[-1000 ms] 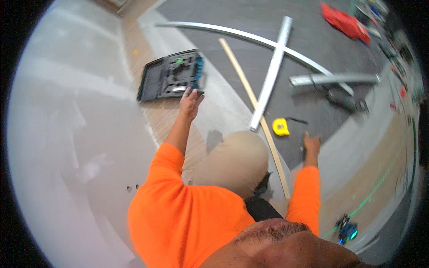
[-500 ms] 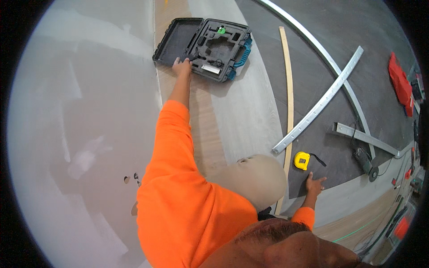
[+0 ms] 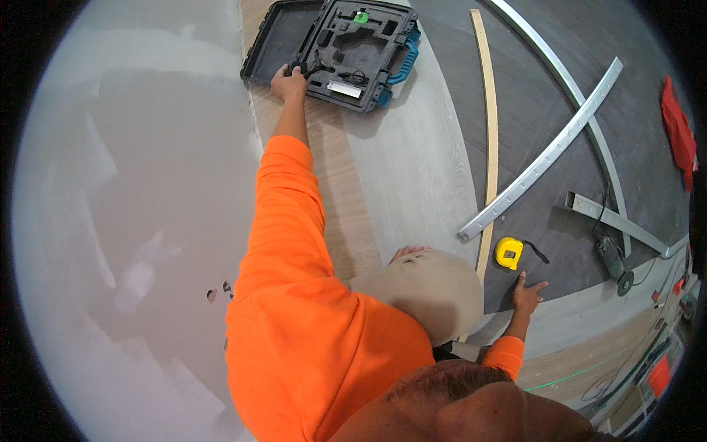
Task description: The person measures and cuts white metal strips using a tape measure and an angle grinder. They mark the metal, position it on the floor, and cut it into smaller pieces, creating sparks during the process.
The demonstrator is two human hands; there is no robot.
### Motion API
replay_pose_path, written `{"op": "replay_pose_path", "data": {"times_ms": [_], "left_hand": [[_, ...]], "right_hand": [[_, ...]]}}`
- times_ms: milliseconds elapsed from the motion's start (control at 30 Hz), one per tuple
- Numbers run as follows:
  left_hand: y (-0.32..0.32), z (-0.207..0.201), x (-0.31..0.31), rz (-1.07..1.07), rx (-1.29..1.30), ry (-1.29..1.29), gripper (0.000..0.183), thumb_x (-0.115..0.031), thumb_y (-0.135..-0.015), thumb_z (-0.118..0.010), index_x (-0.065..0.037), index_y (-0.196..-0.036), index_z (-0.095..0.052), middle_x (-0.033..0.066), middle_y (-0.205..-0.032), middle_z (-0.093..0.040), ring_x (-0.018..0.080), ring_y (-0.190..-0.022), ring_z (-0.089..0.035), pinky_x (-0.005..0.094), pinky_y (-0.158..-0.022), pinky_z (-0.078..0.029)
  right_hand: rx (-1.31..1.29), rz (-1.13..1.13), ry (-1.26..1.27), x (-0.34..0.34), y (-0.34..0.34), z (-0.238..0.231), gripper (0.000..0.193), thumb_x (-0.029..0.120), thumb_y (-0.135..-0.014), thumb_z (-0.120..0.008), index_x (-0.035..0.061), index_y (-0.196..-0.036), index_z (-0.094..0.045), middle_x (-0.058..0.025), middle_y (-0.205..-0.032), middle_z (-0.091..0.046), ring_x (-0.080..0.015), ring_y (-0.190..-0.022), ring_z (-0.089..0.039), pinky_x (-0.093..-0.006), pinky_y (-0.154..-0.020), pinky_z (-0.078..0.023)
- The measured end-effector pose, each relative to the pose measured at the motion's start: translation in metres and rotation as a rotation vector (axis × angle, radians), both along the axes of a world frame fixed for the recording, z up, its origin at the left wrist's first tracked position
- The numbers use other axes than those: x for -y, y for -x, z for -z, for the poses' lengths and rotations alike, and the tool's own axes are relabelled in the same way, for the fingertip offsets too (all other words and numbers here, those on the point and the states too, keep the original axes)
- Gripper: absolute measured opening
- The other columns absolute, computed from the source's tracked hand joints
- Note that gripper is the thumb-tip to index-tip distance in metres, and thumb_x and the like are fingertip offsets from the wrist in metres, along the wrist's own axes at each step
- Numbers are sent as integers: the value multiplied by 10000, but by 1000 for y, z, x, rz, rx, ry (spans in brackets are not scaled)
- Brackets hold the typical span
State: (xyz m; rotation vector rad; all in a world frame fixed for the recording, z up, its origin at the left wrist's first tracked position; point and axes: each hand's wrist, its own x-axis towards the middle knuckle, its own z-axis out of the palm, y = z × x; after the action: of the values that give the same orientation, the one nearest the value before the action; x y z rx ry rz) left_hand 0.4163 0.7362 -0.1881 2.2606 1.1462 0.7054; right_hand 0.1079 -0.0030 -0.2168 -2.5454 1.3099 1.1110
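The left hand (image 3: pixel 289 83) is much the nearer one to the tool case (image 3: pixel 353 70), its arm stretched out straight ahead; the right hand (image 3: pixel 527 296) is well apart from it, far back and to the right. The case lies unfolded on the floor (image 3: pixel 412 169), just beyond the left hand and mostly to its right. Laid out like this, its long axis runs crosswise to the left forearm, from the lid (image 3: pixel 283 44), ahead and slightly left of that hand, to the blue handle (image 3: pixel 405 62) on the right. The left hand is at the near edge, about where lid and tray meet. Its fingers are curled around something dark there; whether that is a loose piece or part of the case, I cannot tell.

The right hand has its fingers spread apart and holds nothing. The yellow tape measure (image 3: pixel 508 253) is just ahead of it, slightly left, with a wooden strip (image 3: pixel 490 125) farther left. A metal rail (image 3: pixel 545 151) crosses that strip ahead, and a grinder (image 3: pixel 610 258) lies to this hand's right.
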Motion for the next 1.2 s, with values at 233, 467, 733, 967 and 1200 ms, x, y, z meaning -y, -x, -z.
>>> {"op": "replay_pose_path", "data": {"times_ms": [233,467,733,967,1200], "left_hand": [[38,-2,6,153,-234,-7,485,-368,-744,-795,-58,-1115,-756,188,-1033,-741,317,-976,-708,378,-926,-523],[23,10,-9,55,-381,-141,614,-533,-728,-801,-18,-1061,-761,207,-1065,-730,337,-1034,-694,401,-923,-517],[5,31,-22,296,-680,-506,811,-752,-802,-612,35,-935,-754,235,-902,-717,386,-839,-702,496,-745,-547],[-2,40,22,397,-640,-331,516,-443,-915,-640,60,-987,-726,247,-1024,-715,409,-953,-691,497,-831,-536],[9,1,58,340,-391,-377,462,-409,-955,-549,-26,-1168,-694,268,-1107,-665,428,-1038,-649,513,-883,-512]], "right_hand": [[31,2,-7,3,8,4,1084,728,-895,-487,81,-1596,29,-436,-1529,-183,-558,-1424,-271,-557,-1164,-295],[111,33,-90,-3,9,3,1118,703,-884,-538,33,-1587,16,-301,-1599,-202,-531,-1469,-168,-559,-1209,-174],[99,68,-94,-2,-5,-15,1136,721,-875,-523,35,-1588,35,-365,-1579,-172,-511,-1487,-130,-565,-1212,-124],[103,55,-159,6,19,-30,1092,665,-881,-572,64,-1599,-11,-396,-1572,-123,-551,-1473,-114,-584,-1199,-152],[254,65,-248,8,46,-41,993,579,-891,-628,113,-1602,-116,-298,-1620,-121,-496,-1494,-117,-539,-1215,-174]]}}
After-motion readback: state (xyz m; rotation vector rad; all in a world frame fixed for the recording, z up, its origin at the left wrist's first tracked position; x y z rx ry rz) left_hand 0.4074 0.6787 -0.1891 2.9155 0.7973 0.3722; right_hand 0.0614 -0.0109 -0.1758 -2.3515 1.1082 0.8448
